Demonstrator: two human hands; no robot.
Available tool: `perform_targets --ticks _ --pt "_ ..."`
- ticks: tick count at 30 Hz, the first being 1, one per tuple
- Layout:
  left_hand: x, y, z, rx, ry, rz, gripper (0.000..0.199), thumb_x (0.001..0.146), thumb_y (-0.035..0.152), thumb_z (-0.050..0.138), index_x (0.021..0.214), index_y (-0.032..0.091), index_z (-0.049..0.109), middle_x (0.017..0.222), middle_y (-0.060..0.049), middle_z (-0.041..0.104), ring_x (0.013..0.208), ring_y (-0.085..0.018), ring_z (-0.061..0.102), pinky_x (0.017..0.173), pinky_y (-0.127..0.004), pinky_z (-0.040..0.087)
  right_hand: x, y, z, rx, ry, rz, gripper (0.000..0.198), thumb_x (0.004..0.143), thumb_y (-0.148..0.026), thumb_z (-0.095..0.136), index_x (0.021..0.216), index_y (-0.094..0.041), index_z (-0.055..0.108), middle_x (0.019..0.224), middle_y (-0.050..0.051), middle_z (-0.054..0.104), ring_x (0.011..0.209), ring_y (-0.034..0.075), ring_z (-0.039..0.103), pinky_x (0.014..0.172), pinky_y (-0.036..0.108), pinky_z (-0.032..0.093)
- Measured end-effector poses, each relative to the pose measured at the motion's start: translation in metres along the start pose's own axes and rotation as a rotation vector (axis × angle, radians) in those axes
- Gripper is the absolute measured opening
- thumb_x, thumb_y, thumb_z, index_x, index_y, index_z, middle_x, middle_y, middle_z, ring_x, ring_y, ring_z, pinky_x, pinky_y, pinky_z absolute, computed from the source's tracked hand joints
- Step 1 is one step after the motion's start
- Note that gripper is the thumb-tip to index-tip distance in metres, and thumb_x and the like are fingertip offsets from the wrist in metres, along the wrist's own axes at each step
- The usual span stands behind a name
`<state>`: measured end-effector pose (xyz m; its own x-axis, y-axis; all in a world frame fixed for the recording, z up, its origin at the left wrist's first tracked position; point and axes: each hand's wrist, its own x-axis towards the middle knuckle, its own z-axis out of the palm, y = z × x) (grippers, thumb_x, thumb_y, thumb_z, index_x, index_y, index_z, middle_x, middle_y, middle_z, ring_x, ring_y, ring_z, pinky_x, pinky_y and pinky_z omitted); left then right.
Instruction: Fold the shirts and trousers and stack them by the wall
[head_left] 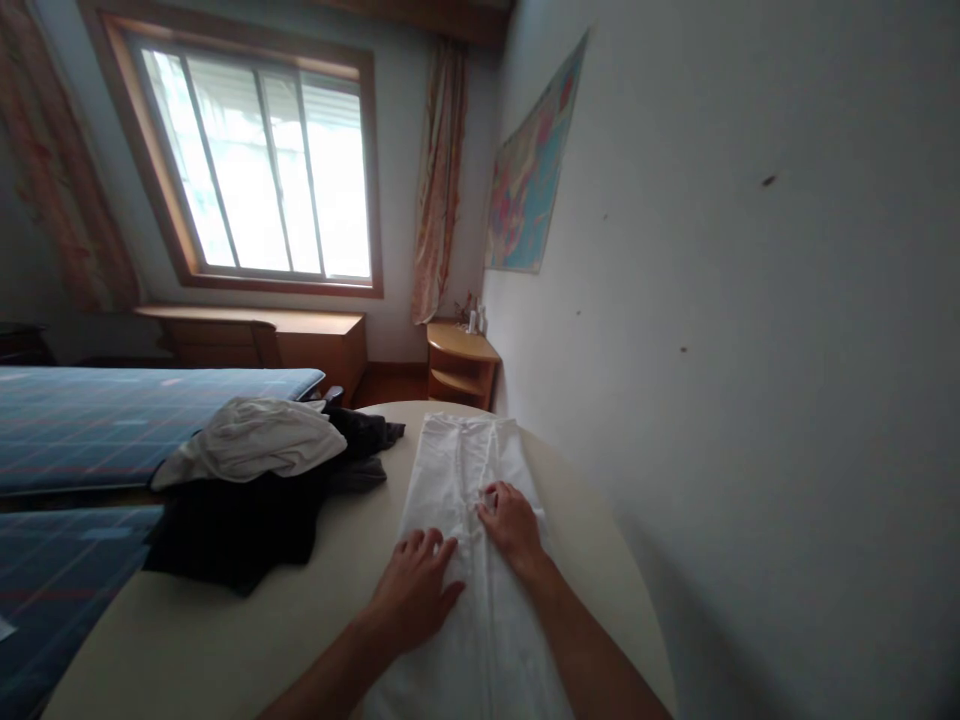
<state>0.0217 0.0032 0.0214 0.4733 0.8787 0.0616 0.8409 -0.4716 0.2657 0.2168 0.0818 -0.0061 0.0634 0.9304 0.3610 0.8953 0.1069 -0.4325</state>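
Observation:
A long white garment [469, 450] lies lengthwise on the round cream table [600, 560], with creases and a seam running down its middle. Whether it is trousers or a shirt I cannot tell. My left hand [420, 590] rests on its left side, fingers a little bent and thumb apart. Farther up, my right hand [511, 520] has thumb and fingertips curled together on the cloth near the middle seam, pinching a small fold.
Left of the garment is a heap of clothes: a white piece [259, 440] on black ones [240, 530], hanging partly over a blue plaid bed [90, 420]. The wall [720, 420] stands close on the right. A corner shelf [461, 345] is behind the table.

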Motion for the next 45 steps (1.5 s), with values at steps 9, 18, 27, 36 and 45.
perform_targets --ticks 9,18,27,36,45 --pt "0.065 0.003 0.009 -0.064 0.126 0.002 0.052 0.093 0.029 0.044 0.144 0.018 0.043 0.135 -0.01 0.057 0.119 -0.025 0.054 0.099 -0.035 0.044 0.005 0.004 0.001 0.035 0.031 0.018 0.014 0.084 -0.018 0.058 0.093 -0.018 0.069 0.089 0.005 0.072 0.084 0.018 0.065 0.079 0.025 0.043" --pt "0.104 -0.004 0.021 -0.265 0.211 -0.092 0.041 0.094 0.022 0.047 0.134 0.027 0.058 0.124 -0.003 0.069 0.117 -0.021 0.058 0.094 -0.027 0.044 0.002 -0.012 -0.007 0.241 0.002 -0.021 0.011 0.093 -0.027 0.053 0.09 -0.022 0.062 0.087 0.003 0.072 0.081 0.017 0.067 0.075 0.024 0.046" --pt "0.12 -0.007 0.017 -0.187 0.181 -0.156 0.024 0.093 0.022 0.049 0.104 0.024 0.071 0.106 -0.006 0.074 0.103 -0.022 0.066 0.084 -0.028 0.045 0.011 -0.003 -0.02 0.373 -0.189 0.009 0.015 0.091 -0.022 0.052 0.103 -0.02 0.062 0.096 0.004 0.074 0.088 0.016 0.069 0.079 0.023 0.048" --pt "0.123 0.009 0.01 -0.115 0.158 -0.083 0.028 0.096 0.024 0.045 0.112 0.026 0.068 0.112 -0.007 0.07 0.11 -0.021 0.061 0.092 -0.031 0.044 -0.007 0.036 -0.033 -0.121 -0.207 -0.047 0.038 0.087 -0.037 0.06 0.121 -0.021 0.066 0.138 0.01 0.058 0.131 0.026 0.046 0.111 0.038 0.03" --pt "0.133 0.019 0.021 -0.142 0.171 -0.217 0.017 0.093 0.024 0.052 0.098 0.019 0.067 0.105 -0.011 0.07 0.106 -0.023 0.063 0.086 -0.03 0.044 -0.006 0.048 -0.025 -0.105 -0.225 -0.057 0.039 0.094 -0.042 0.052 0.125 -0.021 0.065 0.145 0.01 0.052 0.138 0.025 0.04 0.116 0.039 0.025"
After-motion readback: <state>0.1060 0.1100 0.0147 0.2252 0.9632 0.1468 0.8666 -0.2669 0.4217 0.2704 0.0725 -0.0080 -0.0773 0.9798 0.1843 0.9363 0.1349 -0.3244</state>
